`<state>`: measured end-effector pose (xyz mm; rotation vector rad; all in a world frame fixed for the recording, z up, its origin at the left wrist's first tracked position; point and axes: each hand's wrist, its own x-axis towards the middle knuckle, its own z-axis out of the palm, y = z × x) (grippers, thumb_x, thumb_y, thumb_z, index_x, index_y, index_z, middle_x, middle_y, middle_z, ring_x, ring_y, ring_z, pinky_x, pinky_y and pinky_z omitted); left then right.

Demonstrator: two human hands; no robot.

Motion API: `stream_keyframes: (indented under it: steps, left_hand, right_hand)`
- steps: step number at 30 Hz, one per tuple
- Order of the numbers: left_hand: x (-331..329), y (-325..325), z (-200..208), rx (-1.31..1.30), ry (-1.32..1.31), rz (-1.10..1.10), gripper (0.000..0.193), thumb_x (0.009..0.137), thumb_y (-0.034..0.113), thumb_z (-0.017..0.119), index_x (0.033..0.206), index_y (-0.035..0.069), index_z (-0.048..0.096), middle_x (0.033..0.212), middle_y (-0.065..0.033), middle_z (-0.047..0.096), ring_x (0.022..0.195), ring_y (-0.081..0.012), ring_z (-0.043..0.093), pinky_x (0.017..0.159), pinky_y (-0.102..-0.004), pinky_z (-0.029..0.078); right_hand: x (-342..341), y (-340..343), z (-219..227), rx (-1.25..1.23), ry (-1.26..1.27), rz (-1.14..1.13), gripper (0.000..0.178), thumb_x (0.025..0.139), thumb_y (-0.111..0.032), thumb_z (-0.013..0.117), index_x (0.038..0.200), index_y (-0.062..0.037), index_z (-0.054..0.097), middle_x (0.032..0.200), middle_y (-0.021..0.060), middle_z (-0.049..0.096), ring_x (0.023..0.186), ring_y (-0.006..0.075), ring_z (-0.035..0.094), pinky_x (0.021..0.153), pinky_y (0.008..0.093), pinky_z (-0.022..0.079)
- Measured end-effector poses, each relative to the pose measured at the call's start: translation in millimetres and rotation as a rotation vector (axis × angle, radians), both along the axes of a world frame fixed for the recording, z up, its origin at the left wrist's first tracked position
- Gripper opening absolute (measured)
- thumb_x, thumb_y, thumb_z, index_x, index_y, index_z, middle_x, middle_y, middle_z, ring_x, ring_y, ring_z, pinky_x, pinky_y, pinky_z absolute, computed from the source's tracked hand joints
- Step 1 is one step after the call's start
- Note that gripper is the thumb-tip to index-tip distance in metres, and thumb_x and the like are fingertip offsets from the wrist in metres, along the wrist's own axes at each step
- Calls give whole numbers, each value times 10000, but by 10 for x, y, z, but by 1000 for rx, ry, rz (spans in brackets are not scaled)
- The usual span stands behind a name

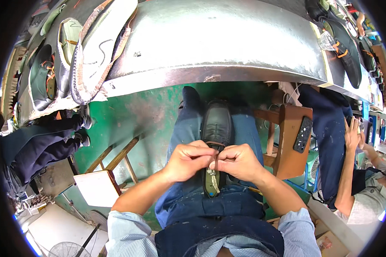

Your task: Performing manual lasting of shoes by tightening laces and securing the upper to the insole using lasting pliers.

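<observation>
A black shoe (217,124) lies across my lap with its toe pointing away from me. At its near end shows a green last or insole (210,188), with a pale knotted cord (214,176) lying along it. My left hand (188,159) is closed in a pinch over the shoe's opening. Close beside it, my right hand (238,162) also pinches at the opening, fingertips nearly touching the left ones. Whatever is between the fingertips is too small and hidden to name.
Ahead is a shiny metal-topped bench (218,43), with a large shoe-shaped piece (101,51) at left and a black shoe (342,49) at right. A stool (99,188) stands left; a phone (303,134) lies on a brown seat (286,154). Other people sit on both sides.
</observation>
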<state>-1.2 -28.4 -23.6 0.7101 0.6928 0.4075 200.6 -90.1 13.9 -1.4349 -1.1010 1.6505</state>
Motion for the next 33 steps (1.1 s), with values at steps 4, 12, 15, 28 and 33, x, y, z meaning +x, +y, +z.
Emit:
stream_keyframes:
  steps: [4, 12, 15, 28, 33]
  left_hand:
    - [78, 82, 58, 701, 49, -33, 205, 827, -34, 711, 1022, 26, 734, 926, -84, 669, 819, -179, 641, 693, -279, 518]
    - [-233, 314, 418, 1365, 354, -521, 110, 782, 19, 667, 879, 50, 627, 814, -96, 553, 776, -321, 552, 685, -418, 449]
    - [-437, -9, 270, 928, 397, -497, 181, 898, 136, 655, 1028, 40, 574, 905, -77, 618, 841, -214, 615, 663, -372, 488]
    - [-124, 33, 401, -377, -104, 110, 895, 939, 710, 358, 1503, 18, 288, 1492, -192, 426, 1325, -340, 484, 1110, -489, 381]
    - [314, 133, -570, 586, 558, -58, 718, 814, 328, 792, 1336, -5, 428, 1107, -122, 608, 983, -185, 593, 868, -324, 501]
  right_hand:
    - [16, 25, 86, -90, -29, 33, 144, 857, -179, 748, 883, -38, 763, 735, 55, 677, 697, 112, 634, 614, 279, 486]
    - [377, -37, -22, 692, -1073, 228, 192, 669, -200, 743, 683, -42, 633, 1224, 116, 570, 1191, 341, 524, 932, 467, 432]
    - [495, -23, -440, 554, -896, 197, 295, 760, -273, 747, 827, 8, 685, 1370, 168, 514, 1283, 376, 477, 1015, 460, 410]
    - [-37, 15, 809, 1145, -377, 251, 394, 724, -277, 817, 1044, -96, 676, 1040, 64, 637, 976, 271, 612, 836, 440, 498]
    - [333, -995, 343, 536, -933, 429, 482, 695, -221, 822, 1082, -59, 585, 1141, 128, 546, 1058, 324, 573, 942, 426, 440]
